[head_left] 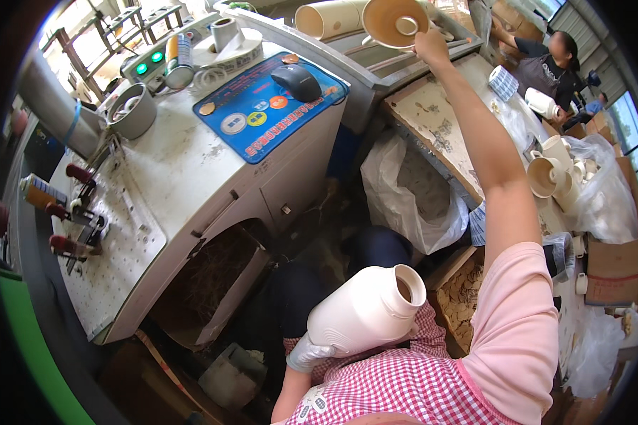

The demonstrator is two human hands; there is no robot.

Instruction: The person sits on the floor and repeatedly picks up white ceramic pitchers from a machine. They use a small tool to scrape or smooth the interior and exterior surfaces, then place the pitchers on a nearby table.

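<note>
My left hand (310, 354), in a pale glove, is closed around the lower side of a large white plastic bottle (361, 312). The bottle lies tilted across my lap against a checked apron, its wide uncapped mouth pointing up and to the right. My right arm reaches far forward, and my bare right hand (431, 48) grips the edge of a cream plastic bottle (384, 23) at the top of the view. A ring-shaped opening shows inside it. Beside it another cream bottle (320, 21) lies on its side in a grey metal-edged tray (372, 74).
To the left, a white worktable (170, 156) carries a blue mat (252, 120), a black mouse (296, 82), tape rolls and toggle clamps (78, 212). A plastic-lined bin (411, 191) and a box of scraps (461, 301) stand near my knees. Another person (546, 71) works at the right among bottles.
</note>
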